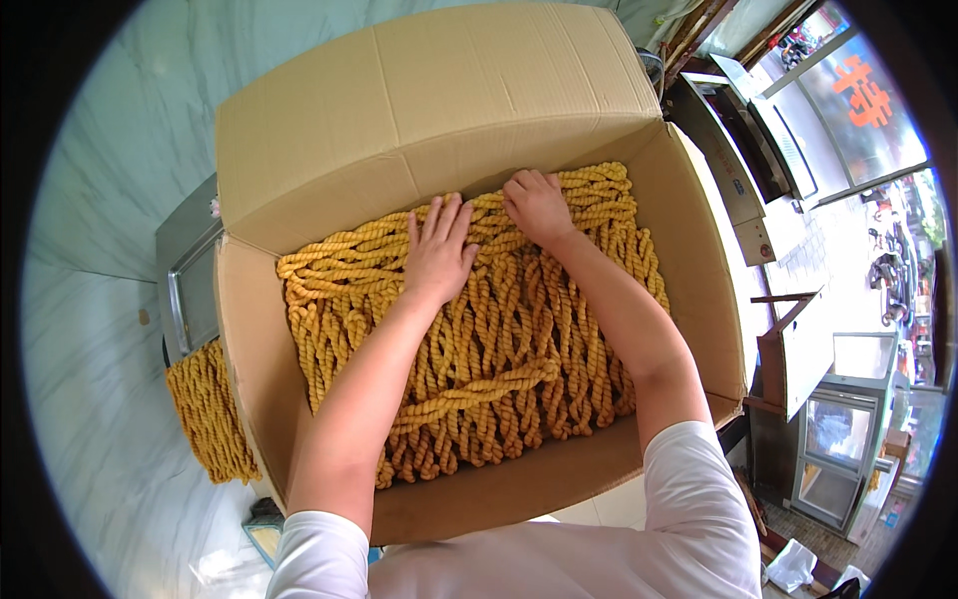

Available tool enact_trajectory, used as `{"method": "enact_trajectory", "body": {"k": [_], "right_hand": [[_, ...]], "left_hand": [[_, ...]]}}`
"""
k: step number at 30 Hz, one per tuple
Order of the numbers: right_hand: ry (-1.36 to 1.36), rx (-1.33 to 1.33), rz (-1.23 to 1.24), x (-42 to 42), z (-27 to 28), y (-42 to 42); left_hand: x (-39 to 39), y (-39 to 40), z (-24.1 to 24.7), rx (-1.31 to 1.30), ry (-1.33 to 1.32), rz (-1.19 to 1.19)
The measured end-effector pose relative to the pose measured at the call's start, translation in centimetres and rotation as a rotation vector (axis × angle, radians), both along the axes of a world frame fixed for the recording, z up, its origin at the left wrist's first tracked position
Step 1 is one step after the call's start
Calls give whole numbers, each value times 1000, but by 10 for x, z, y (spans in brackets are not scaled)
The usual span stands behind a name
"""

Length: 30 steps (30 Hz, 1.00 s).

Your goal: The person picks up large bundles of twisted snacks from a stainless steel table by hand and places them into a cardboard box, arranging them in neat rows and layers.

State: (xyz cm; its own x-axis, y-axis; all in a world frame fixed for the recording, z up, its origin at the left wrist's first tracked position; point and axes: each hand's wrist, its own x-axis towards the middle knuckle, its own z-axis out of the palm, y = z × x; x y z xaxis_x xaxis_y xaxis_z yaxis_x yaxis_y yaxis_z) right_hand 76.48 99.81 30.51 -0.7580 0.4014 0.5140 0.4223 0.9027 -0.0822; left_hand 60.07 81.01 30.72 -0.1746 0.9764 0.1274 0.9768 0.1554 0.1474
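Observation:
A large open cardboard box stands before me, filled with rows of golden-brown twisted dough sticks. Along the far side of the box the twists lie sideways; nearer to me most point away from my body. One twist rests crosswise on top of the near rows. My left hand lies palm down on the far twists, fingers extended. My right hand is at the far edge of the layer, to the right of the left one, with its fingers curled down against the twists; whether they grip one is hidden.
More twists lie outside the box at the left, near a stainless steel tray or lid. A marble-patterned surface fills the far left. At the right are a metal appliance, a glass-fronted cabinet and white plastic bags.

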Motion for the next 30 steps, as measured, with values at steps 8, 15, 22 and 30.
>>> {"method": "enact_trajectory", "body": {"k": [8, 15, 22, 30], "right_hand": [[52, -181, 128, 39, 17, 25], [-54, -49, -303, 120, 2, 59], [-258, -151, -371, 121, -11, 59], [-273, -193, -369, 125, -8, 60]], "left_hand": [[16, 15, 8, -251, -77, -39], [17, 17, 9, -272, -65, -45], [21, 15, 3, -237, -4, -16], [18, 17, -4, -217, 35, -42]]}}
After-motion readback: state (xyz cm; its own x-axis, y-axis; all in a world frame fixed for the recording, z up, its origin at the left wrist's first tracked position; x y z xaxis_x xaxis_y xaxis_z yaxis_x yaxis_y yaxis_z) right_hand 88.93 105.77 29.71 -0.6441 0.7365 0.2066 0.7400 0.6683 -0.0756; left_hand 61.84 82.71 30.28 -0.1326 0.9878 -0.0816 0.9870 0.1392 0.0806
